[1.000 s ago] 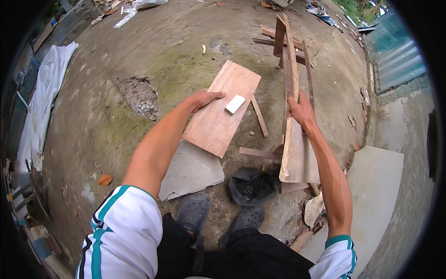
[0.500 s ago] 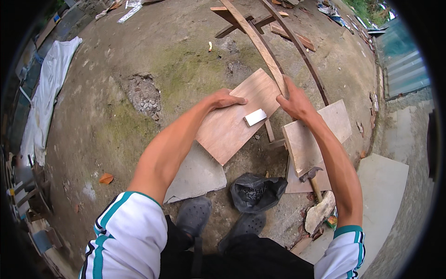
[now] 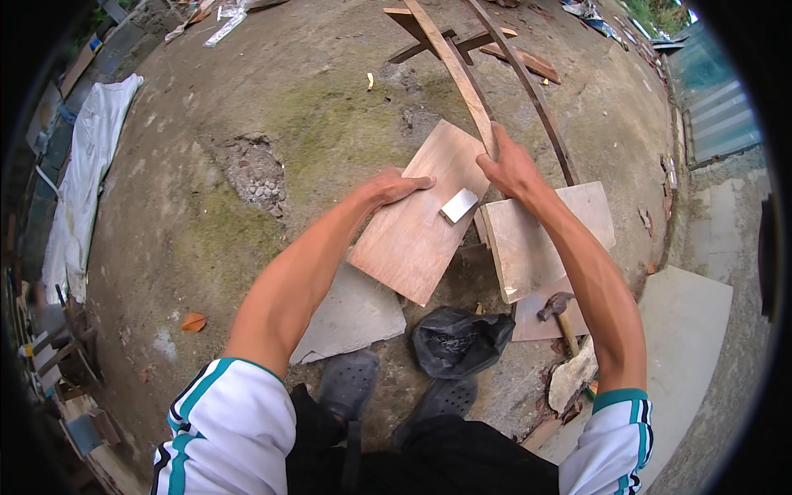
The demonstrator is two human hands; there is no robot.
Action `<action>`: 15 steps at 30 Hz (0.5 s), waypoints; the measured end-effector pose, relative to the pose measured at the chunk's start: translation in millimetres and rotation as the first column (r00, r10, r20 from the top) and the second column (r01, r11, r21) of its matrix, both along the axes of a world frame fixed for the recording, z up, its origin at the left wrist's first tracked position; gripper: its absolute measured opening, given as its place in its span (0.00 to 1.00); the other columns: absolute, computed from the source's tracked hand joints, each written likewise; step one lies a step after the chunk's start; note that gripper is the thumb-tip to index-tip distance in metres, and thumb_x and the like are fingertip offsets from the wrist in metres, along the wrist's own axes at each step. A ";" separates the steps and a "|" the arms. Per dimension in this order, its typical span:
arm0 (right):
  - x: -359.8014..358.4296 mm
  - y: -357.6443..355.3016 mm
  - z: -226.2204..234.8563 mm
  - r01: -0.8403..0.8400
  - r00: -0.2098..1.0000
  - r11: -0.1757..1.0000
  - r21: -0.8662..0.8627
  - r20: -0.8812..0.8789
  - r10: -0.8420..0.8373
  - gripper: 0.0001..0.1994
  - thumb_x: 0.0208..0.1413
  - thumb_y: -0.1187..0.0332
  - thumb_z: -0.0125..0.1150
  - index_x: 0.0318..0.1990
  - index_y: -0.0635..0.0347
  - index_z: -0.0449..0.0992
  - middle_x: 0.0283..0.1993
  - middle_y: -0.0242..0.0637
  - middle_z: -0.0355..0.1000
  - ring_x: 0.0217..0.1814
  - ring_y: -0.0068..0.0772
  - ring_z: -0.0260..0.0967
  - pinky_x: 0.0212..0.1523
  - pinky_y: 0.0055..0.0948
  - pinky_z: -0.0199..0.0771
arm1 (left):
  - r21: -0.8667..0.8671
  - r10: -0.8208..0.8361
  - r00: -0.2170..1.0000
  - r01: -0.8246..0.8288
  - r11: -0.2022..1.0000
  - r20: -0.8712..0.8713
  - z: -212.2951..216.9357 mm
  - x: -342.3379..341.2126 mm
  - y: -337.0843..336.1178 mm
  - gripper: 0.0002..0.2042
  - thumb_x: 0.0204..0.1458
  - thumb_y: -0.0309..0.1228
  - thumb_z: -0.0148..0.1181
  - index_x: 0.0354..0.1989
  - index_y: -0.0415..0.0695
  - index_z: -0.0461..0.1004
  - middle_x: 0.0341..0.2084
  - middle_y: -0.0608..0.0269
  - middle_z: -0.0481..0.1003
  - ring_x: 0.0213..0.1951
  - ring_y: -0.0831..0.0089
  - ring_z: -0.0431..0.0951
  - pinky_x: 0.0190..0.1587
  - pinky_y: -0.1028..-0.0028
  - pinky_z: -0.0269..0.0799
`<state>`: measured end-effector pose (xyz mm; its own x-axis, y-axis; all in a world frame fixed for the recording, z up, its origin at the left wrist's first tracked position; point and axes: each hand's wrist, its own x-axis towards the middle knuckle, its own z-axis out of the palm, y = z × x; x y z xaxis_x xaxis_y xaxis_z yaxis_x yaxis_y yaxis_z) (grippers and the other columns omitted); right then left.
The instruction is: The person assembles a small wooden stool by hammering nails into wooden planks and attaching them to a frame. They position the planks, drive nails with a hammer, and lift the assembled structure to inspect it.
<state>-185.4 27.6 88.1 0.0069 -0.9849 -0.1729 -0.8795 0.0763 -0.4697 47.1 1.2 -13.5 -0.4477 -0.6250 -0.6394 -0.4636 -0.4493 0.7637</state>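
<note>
Left hand [image 3: 394,186] presses flat, unclenched, on the plywood board [image 3: 412,231]; at three o'clock, right hand [image 3: 507,165] clenches the long wooden strip [image 3: 458,74]

This is an outdoor work yard, a rough spot for carpentry. The ground [image 3: 247,124] is bare, cracked concrete with mossy green patches and a broken, gravelly hole [image 3: 252,169]. Plywood boards [image 3: 421,214] and long wooden slats [image 3: 450,62] lie scattered across it, with offcuts at the far side. A hammer [image 3: 559,313] lies near on the right, a white tarp [image 3: 82,173] stretches along the left, and a black plastic bag [image 3: 458,340] sits near.
</note>
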 end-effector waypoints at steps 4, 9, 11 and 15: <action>0.8 5.5 -3.2 -0.006 1.000 1.000 -0.007 -0.005 0.006 0.36 0.52 0.61 0.58 0.67 0.67 0.56 0.48 0.72 0.72 0.53 0.69 0.71 0.59 0.50 0.68 | -0.023 0.007 0.998 -0.009 1.000 -0.056 4.5 0.0 14.9 0.36 0.50 0.55 0.65 0.54 0.31 0.73 0.42 0.45 0.80 0.38 0.62 0.83 0.42 0.66 0.80; 7.8 11.5 -2.7 -0.060 0.995 0.998 0.014 -0.085 0.061 0.36 0.52 0.61 0.59 0.67 0.66 0.56 0.48 0.72 0.72 0.52 0.69 0.71 0.59 0.51 0.68 | 0.018 0.098 0.989 -0.097 0.995 -0.112 -1.7 0.3 30.8 0.35 0.51 0.52 0.66 0.54 0.29 0.72 0.41 0.46 0.80 0.38 0.63 0.83 0.41 0.66 0.80; 10.7 13.3 -3.2 -0.081 0.993 0.996 0.037 -0.081 0.083 0.36 0.52 0.61 0.59 0.67 0.66 0.56 0.47 0.71 0.72 0.52 0.69 0.71 0.59 0.51 0.68 | 0.034 0.180 0.976 -0.177 0.984 -0.121 -2.2 -1.6 40.9 0.34 0.51 0.51 0.66 0.53 0.29 0.73 0.40 0.47 0.80 0.37 0.63 0.83 0.40 0.66 0.79; 4.1 14.3 -18.1 -0.119 0.986 0.992 -0.047 -0.120 0.113 0.37 0.53 0.62 0.58 0.69 0.66 0.53 0.45 0.70 0.74 0.52 0.68 0.72 0.57 0.52 0.70 | 0.019 0.377 0.915 -0.379 0.925 -0.140 -14.5 -15.7 76.4 0.33 0.51 0.50 0.66 0.51 0.28 0.74 0.39 0.47 0.80 0.37 0.63 0.83 0.40 0.66 0.78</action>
